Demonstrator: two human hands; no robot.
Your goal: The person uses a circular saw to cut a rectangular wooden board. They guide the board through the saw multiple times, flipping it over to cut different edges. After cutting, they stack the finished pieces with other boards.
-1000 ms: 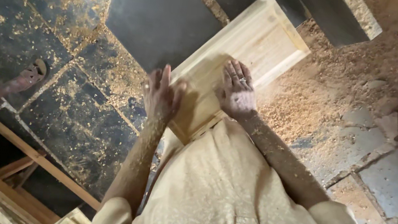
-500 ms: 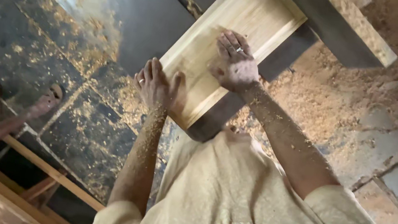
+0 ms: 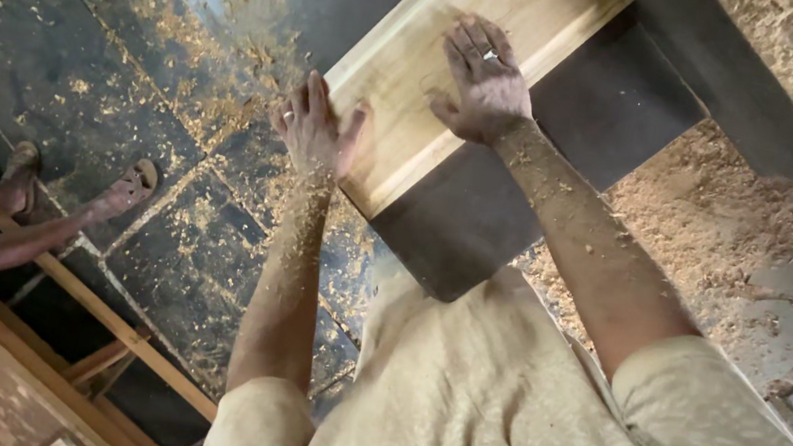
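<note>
Board (image 3: pixel 458 49), pale wood with a raised edge strip, is lying flat on a dark machine table (image 3: pixel 477 223), running toward the top of the view. Right hand (image 3: pixel 482 82) is pressing palm-down on the board face, fingers spread, open and gripping nothing, ring showing on one finger. Left hand (image 3: pixel 315 127) is sitting at the board's near left edge, fingers extended and open, thumb side touching the edge, not clearly clamping anything. Both forearms are coated in sawdust. Person's beige shirt (image 3: pixel 495 407) is filling the lower middle. Sawdust pile (image 3: pixel 719 222) is spreading over the floor just right of the table. Dark floor slabs (image 3: pixel 81 83) on the left are carrying scattered shavings. Another person's foot in a sandal (image 3: pixel 123 190) is resting on the floor at far left, near a wooden frame (image 3: pixel 93 317), well apart from the board.
</note>
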